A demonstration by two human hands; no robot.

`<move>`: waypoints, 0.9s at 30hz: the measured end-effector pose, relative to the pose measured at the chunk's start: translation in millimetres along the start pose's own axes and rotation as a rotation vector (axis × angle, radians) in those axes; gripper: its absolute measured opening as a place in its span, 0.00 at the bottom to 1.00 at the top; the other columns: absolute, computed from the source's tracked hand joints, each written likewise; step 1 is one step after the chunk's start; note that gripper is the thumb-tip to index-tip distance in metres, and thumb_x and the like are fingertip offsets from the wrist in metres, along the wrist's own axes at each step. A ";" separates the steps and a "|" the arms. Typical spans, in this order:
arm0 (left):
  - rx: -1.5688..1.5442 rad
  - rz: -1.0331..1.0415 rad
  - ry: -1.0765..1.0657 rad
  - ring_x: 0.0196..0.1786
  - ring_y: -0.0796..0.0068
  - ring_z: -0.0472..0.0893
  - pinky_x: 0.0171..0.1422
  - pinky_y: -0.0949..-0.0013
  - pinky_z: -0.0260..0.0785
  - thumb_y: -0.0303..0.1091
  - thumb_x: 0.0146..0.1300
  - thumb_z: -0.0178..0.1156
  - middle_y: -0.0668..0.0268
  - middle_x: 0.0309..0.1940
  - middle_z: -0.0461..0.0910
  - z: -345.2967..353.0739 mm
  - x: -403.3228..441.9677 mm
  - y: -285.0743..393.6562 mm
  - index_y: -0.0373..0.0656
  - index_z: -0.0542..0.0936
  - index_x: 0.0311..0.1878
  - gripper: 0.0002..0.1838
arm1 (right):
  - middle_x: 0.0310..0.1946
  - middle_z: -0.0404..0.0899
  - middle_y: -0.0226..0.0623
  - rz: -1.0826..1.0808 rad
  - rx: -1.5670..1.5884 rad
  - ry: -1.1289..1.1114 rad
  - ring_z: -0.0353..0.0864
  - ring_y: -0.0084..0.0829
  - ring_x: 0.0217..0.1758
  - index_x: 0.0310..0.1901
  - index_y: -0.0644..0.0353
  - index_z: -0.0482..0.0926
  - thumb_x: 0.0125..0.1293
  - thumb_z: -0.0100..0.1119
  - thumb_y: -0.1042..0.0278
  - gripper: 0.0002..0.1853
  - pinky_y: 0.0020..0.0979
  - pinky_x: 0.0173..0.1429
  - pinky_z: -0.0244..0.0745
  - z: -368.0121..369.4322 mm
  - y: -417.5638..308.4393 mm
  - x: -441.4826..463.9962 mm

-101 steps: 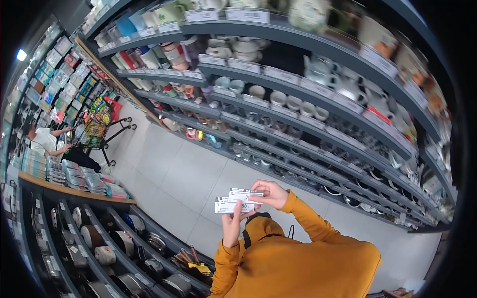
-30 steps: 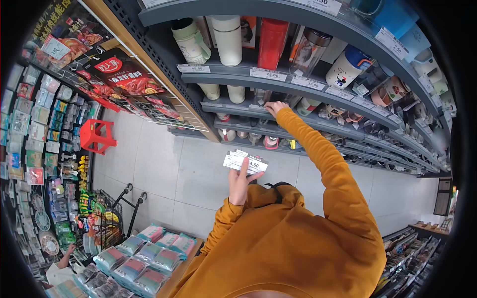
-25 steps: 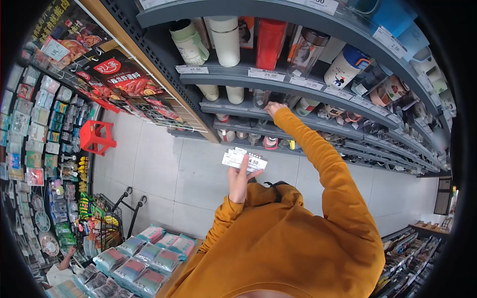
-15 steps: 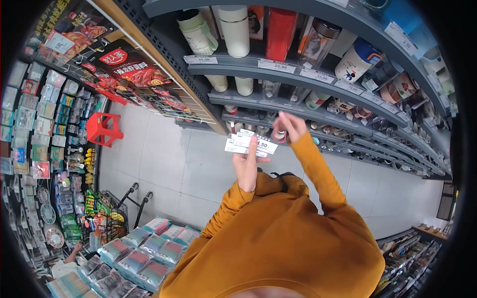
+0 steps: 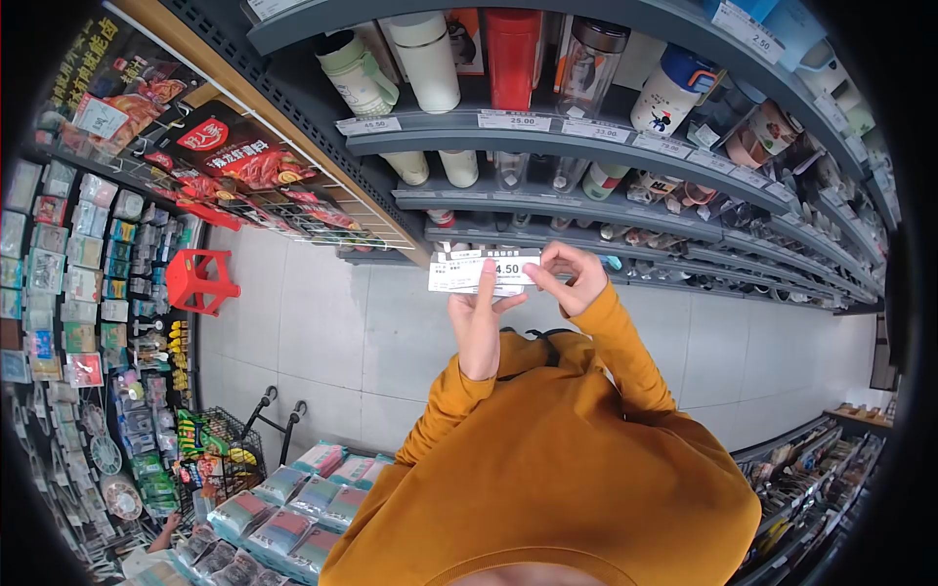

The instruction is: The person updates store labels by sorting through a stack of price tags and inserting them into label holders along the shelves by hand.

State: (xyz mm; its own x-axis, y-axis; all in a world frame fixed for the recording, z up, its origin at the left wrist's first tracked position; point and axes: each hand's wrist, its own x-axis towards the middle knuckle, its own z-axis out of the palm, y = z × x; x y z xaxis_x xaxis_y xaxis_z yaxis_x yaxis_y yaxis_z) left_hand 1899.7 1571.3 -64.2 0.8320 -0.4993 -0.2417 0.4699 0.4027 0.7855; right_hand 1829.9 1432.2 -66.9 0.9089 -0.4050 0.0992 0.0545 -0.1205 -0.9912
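Note:
A small stack of white price tags (image 5: 459, 274) is held in front of my chest, the top one showing "4.50". My left hand (image 5: 477, 322) grips the stack from below, thumb pressed across its face. At the right end, my right hand (image 5: 576, 277) pinches the tags' edge between thumb and fingers. Beyond them rise the dark shelves with price labels along their edges, among them a "25.00" label (image 5: 514, 122). A red tumbler (image 5: 513, 61) and a white thermos (image 5: 426, 63) stand on an upper shelf.
On the left, a red plastic stool (image 5: 201, 281) sits on the tiled floor near a black shopping cart (image 5: 234, 454). Packaged towels (image 5: 283, 523) are piled at lower left. Red food packets (image 5: 220, 146) hang on a wire rack. Part of another person's arm (image 5: 166, 532) shows at lower left.
My right hand has come down from beside the shelf to the tags' right edge and now pinches it. The tags have shifted slightly left and lie straighter. The view has turned a little.

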 end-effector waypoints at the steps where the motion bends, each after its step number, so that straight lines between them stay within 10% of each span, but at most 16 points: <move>1: 0.009 0.001 -0.013 0.40 0.81 0.82 0.38 0.74 0.80 0.35 0.71 0.55 0.67 0.40 0.82 0.9 -2.6 2.6 0.39 0.78 0.49 0.11 | 0.25 0.80 0.32 0.024 0.027 0.000 0.78 0.17 0.27 0.31 0.65 0.75 0.65 0.62 0.69 0.09 0.20 0.35 0.71 0.3 -2.4 -0.7; 11: -0.005 0.051 0.004 0.39 0.75 0.82 0.43 0.69 0.82 0.32 0.70 0.56 0.62 0.42 0.81 -0.2 -11.2 8.5 0.34 0.77 0.50 0.12 | 0.29 0.82 0.32 0.056 0.102 0.054 0.80 0.16 0.31 0.37 0.65 0.76 0.64 0.64 0.72 0.07 0.19 0.36 0.73 6.1 -7.7 3.0; 16: 0.056 0.146 0.167 0.35 0.81 0.80 0.24 0.78 0.73 0.35 0.68 0.60 0.65 0.40 0.81 7.9 -11.6 2.7 0.36 0.76 0.49 0.13 | 0.31 0.81 0.31 0.076 0.148 0.051 0.79 0.15 0.32 0.44 0.67 0.77 0.58 0.69 0.77 0.14 0.17 0.37 0.76 5.1 -15.2 6.1; 27: 0.048 0.113 0.019 0.47 0.67 0.82 0.27 0.73 0.75 0.45 0.76 0.41 0.54 0.50 0.78 23.6 -13.9 -9.5 0.36 0.66 0.59 0.21 | 0.31 0.83 0.28 0.043 0.019 0.120 0.79 0.12 0.32 0.51 0.64 0.78 0.60 0.67 0.76 0.17 0.15 0.38 0.73 -36.6 -38.2 3.9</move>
State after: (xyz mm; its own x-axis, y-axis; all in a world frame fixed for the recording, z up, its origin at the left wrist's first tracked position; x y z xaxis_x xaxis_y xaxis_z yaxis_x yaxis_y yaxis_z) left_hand 1876.7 1556.3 -54.9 0.8846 -0.4381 -0.1599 0.3581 0.4184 0.8347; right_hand 1816.2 1402.1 -25.5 0.8546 -0.5151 0.0655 0.0259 -0.0837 -0.9962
